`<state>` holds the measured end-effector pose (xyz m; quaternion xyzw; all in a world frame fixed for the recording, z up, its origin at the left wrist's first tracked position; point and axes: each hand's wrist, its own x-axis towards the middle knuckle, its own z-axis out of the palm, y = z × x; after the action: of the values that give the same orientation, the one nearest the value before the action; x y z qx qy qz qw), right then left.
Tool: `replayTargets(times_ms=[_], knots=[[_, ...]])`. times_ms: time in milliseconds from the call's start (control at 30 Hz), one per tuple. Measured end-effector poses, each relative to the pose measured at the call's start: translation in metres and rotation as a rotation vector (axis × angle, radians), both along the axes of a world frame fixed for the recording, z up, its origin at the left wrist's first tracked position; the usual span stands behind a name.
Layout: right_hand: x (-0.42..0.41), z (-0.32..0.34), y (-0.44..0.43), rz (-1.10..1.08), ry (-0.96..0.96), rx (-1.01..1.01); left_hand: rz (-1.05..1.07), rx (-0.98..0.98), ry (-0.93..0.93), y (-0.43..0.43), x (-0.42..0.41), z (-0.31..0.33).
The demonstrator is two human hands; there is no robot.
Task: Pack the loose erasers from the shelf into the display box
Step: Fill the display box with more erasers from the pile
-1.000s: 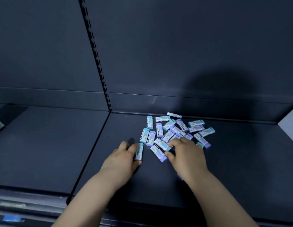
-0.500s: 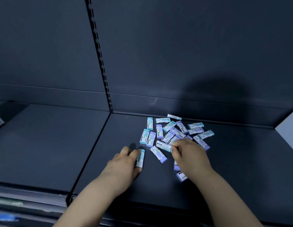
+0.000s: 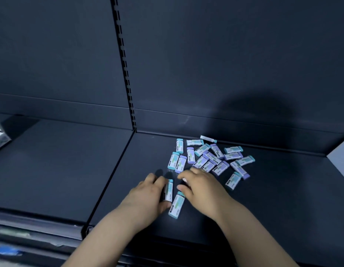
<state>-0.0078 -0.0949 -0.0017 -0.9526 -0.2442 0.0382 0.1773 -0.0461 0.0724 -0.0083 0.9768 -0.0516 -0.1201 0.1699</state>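
**Small sleeved erasers, easy pinch**

Pinches one eraser (image 3: 169, 191) by its long sides with the left hand (image 3: 148, 197). Curls the right hand (image 3: 204, 187) beside a second eraser (image 3: 176, 206), hold impossible to tell. Works just short of the pile (image 3: 211, 158) on the shelf (image 3: 283, 199). Probably light, firm, slick in paper sleeves; best pinched across the narrow sides

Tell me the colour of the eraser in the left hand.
Teal eraser with a white sleeve, held by the left hand; head view.

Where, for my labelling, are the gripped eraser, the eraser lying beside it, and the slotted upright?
gripped eraser (image 3: 169, 190): head view, label middle.
eraser beside it (image 3: 176, 205): head view, label middle.
slotted upright (image 3: 123, 64): head view, mid-strip.
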Motion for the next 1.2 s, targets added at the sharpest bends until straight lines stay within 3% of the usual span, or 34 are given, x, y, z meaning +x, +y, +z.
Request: replayTargets(times_ms=[100,267,600,767,1033,1200], knots=[[-0.007,0.006,-0.007,-0.076,-0.029,0.039,-0.004,-0.03,0.015,0.005,0.001,0.001],[-0.023,0.01,-0.007,0.015,0.059,-0.244,-0.033,-0.011,0.05,0.008,0.009,0.003],[-0.022,-0.003,-0.004,-0.035,0.071,-0.175,-0.056,-0.064,0.092,0.018,0.011,0.008],[-0.02,-0.001,-0.004,-0.043,0.094,-0.09,-0.05,-0.014,-0.053,0.018,0.005,0.012],[-0.018,0.017,0.023,-0.069,0.032,-0.031,-0.187,0.313,-0.46,0.05,0.005,0.014],[-0.019,0.022,0.07,-0.072,-0.038,-0.057,-0.242,0.32,-0.562,0.093,0.006,0.012]])
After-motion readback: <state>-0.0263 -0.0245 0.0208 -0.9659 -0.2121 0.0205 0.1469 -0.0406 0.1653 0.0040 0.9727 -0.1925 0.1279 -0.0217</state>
